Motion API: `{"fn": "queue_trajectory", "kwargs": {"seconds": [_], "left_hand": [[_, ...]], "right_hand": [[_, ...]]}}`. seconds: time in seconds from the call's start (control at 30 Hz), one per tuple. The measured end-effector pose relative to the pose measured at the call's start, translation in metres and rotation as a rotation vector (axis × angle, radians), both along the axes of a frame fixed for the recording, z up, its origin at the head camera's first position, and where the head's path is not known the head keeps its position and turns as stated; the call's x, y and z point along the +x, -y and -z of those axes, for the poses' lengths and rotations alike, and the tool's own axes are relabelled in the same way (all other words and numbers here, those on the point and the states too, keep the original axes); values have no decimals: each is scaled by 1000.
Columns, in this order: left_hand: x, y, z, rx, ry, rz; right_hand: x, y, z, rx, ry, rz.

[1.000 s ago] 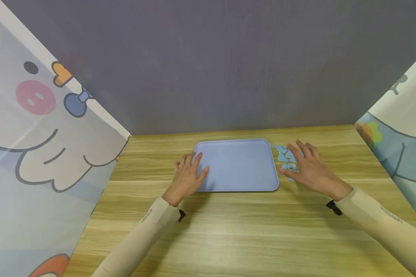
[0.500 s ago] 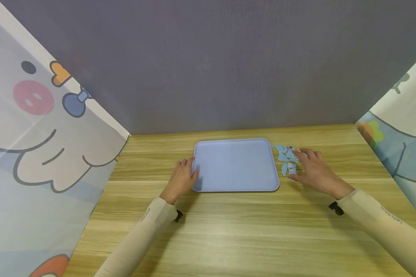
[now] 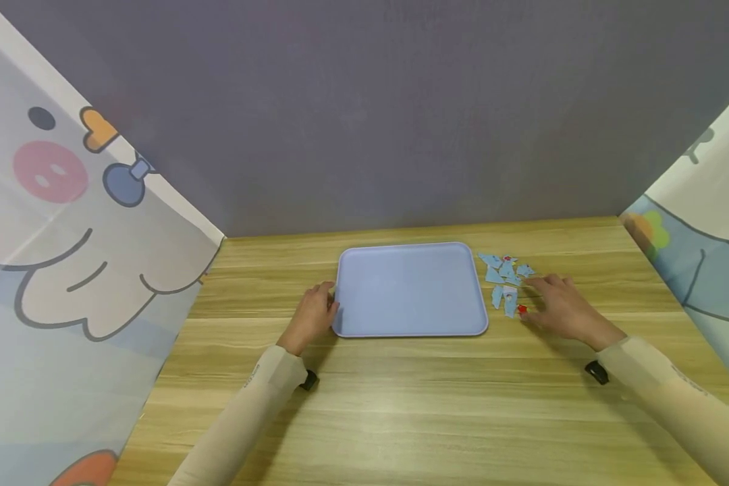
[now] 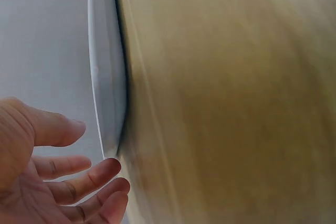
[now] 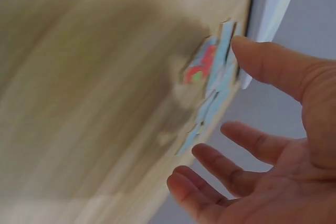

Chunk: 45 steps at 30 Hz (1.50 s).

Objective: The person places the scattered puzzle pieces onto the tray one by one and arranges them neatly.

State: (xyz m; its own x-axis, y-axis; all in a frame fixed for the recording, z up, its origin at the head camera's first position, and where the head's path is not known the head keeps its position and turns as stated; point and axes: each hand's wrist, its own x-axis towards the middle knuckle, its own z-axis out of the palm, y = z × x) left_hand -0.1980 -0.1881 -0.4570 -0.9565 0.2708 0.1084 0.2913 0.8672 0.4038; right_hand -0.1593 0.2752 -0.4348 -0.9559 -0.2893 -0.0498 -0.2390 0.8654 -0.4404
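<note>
A pale blue rectangular tray (image 3: 410,290) lies flat on the wooden table. My left hand (image 3: 310,314) is at its left edge, fingers loosely bent. In the left wrist view the thumb and fingers of that hand (image 4: 79,166) are apart, near the tray's rim (image 4: 107,72), with no object between them; contact cannot be told. Several flat, light blue printed pieces (image 3: 509,297), like puzzle pieces, lie right of the tray. My right hand (image 3: 565,312) hovers at their right side. Its thumb and fingers (image 5: 247,174) are spread, holding nothing, near a red-printed piece (image 5: 200,66).
A grey wall (image 3: 413,115) rises behind the table (image 3: 401,405). Cartoon-printed panels stand at the left (image 3: 97,270) and right (image 3: 705,223). Bare wood shows in front of the tray.
My left hand has drawn back from over the tray to its left edge. My right hand has shifted right and slightly down, uncovering more of the pieces, including a red-printed one.
</note>
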Motion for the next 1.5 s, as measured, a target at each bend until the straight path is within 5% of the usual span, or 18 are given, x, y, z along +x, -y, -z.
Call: {"fn": "queue_trajectory", "kwargs": {"seconds": [0.5,0.93,1.5], "left_hand": [[-5,-2,3,-19,84,-15],[-4,-2,3,-9,58,-14],[-3,-4,1,-16,85,-34]], "right_hand": [[-2,-14,19,44,-49,-12],[-3,-12,21,-17,9,26],[-3,-5,24,-54,-55,59]]}}
